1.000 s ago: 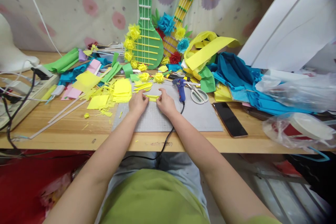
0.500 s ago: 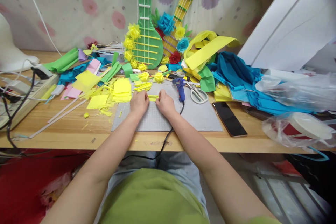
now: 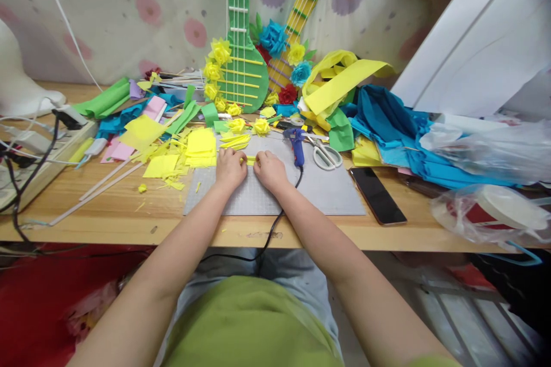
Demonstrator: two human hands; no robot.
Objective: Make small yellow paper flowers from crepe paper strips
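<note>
Both hands rest on the grey cutting mat (image 3: 327, 195), with a narrow folded strip of yellow paper (image 3: 250, 160) stretched between them. My left hand (image 3: 231, 170) is closed on the strip's left end. At the other end my right hand (image 3: 270, 170) has its fingers bent down on it; my fingers cover most of the strip. Just behind the left hand lie several folded yellow strips (image 3: 235, 141), beside a stack of yellow paper squares (image 3: 200, 146). Two yellow paper flowers (image 3: 260, 127) sit at the mat's back edge.
A blue glue gun (image 3: 296, 146) and scissors (image 3: 326, 155) lie right of my hands; the gun's black cord (image 3: 275, 222) runs under my right forearm. A phone (image 3: 377, 195) lies near the front edge. A green paper guitar (image 3: 245, 83) leans at the back. Blue paper (image 3: 387, 120) is heaped right.
My hands have drawn slightly closer together along the yellow strip, so less of it shows. The left fingers have shifted and lifted a little. Things on the table have not moved.
</note>
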